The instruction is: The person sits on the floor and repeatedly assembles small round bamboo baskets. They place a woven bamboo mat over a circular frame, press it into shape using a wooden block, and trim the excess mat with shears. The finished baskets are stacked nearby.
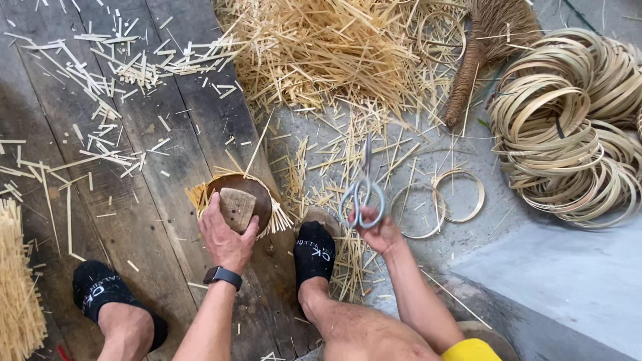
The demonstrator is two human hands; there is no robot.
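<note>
The mould (239,202), a dark round form with a pale wooden block (237,208) on top and bamboo strips (200,198) fanning out beneath it, sat on the plank floor (167,167), and the left hand (226,237) pressed down on it with fingers curled over the block. Just right of the mould, past a black-socked foot (314,251), the right hand (380,230) gripped the loops of metal scissors (363,194), blades pointing away. Farther right of the mould lay two loose hoops (459,195), then a heap of coiled hoops (568,127), with straw (321,53) and a brush (485,47) beyond.

bamboo ring pile (575,120) cut off right, straw bundle (19,287) cut off left
</note>
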